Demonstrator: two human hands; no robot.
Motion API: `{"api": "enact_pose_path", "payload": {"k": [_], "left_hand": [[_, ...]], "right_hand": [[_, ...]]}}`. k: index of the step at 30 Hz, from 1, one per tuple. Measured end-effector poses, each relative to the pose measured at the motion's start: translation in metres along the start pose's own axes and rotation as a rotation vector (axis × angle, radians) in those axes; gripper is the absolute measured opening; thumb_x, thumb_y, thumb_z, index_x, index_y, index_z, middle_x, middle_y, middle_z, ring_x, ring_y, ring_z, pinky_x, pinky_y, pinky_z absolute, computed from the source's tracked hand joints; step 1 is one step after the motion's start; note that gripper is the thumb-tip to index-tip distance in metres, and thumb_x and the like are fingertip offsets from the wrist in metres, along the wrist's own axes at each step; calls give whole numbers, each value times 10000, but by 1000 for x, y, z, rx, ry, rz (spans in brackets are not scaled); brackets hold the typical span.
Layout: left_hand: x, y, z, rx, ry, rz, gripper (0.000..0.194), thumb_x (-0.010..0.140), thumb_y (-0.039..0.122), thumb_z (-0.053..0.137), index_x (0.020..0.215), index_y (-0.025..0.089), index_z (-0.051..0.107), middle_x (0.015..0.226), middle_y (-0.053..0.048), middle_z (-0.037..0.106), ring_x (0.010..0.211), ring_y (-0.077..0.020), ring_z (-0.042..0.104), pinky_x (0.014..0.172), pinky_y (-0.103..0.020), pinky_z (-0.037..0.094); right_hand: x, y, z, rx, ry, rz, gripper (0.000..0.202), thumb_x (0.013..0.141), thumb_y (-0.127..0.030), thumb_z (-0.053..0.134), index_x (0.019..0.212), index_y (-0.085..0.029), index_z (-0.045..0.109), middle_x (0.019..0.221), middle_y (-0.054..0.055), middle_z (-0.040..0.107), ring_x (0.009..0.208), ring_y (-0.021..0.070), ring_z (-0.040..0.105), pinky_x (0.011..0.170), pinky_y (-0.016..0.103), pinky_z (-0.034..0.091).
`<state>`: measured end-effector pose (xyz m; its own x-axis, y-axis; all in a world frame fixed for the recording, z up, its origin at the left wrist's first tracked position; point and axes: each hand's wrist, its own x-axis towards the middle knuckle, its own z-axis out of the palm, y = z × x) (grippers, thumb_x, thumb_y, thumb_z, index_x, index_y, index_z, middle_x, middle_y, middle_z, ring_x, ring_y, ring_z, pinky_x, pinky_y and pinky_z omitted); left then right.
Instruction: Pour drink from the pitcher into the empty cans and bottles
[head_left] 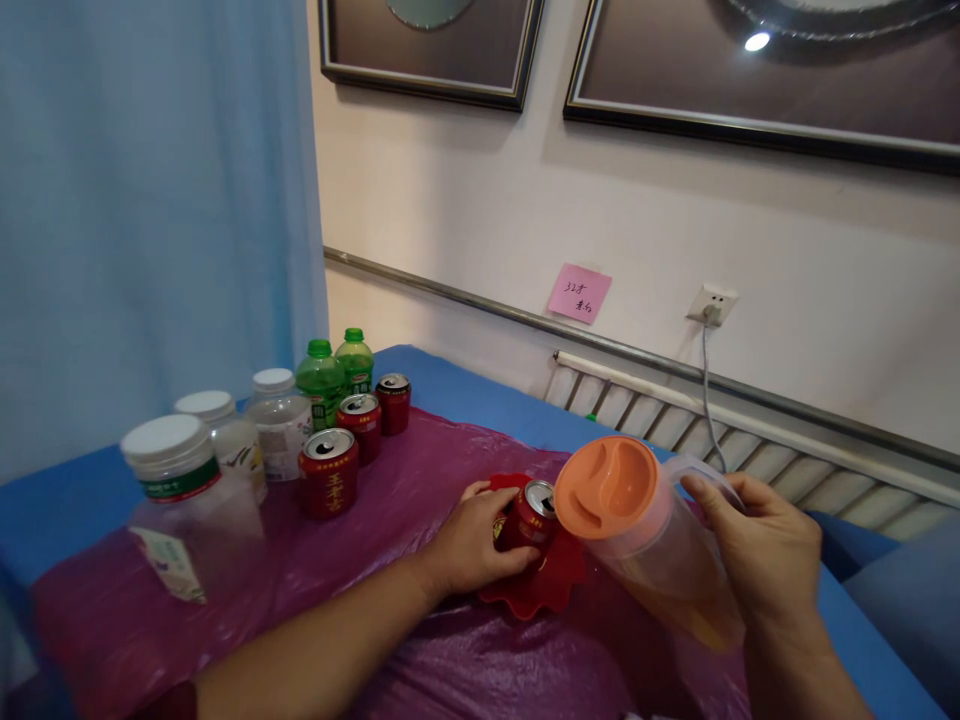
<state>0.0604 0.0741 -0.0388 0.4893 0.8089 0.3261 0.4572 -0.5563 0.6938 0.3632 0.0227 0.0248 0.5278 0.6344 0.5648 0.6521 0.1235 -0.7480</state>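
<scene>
My left hand (476, 540) is wrapped round a red drink can (531, 522), whose tab hole is open at the top. Beneath the can is a red mat with a wavy edge (525, 597). In my right hand (769, 540) is the handle of a clear plastic pitcher (682, 570) with an orange lid (609, 487). The pitcher tilts left, its lid close beside the can's top; whether they touch I cannot tell. Brownish liquid lies low in the pitcher. No stream of liquid shows between the two.
Several opened red cans (330, 474), two green bottles (320, 380) and three white-lidded clear jars (169, 455) stand at the left on purple plastic sheeting (442, 450). Behind the blue-covered table (480, 385) are a radiator (645, 410) and a plugged-in cable (706, 390).
</scene>
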Motion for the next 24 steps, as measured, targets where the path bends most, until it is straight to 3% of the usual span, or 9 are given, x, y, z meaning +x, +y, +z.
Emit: {"api": "enact_pose_path", "payload": {"k": [7, 24], "left_hand": [[0, 1, 0, 12, 1, 8, 594, 694, 332, 816, 1261, 283, 647, 1289, -30, 729, 1204, -319, 635, 1170, -477, 283], [0, 1, 0, 22, 6, 12, 575, 699, 350, 807, 1250, 277, 659, 1249, -31, 746, 1169, -311, 660, 1171, -477, 291]], "right_hand": [[0, -2, 0, 50, -31, 144, 468, 656, -653, 786, 634, -202, 661, 572, -36, 516, 573, 135, 470, 495, 244, 345], [-2, -11, -2, 39, -27, 123, 460, 654, -642, 767, 608, -203, 639, 552, -39, 506, 562, 136, 455, 498, 252, 334]]}}
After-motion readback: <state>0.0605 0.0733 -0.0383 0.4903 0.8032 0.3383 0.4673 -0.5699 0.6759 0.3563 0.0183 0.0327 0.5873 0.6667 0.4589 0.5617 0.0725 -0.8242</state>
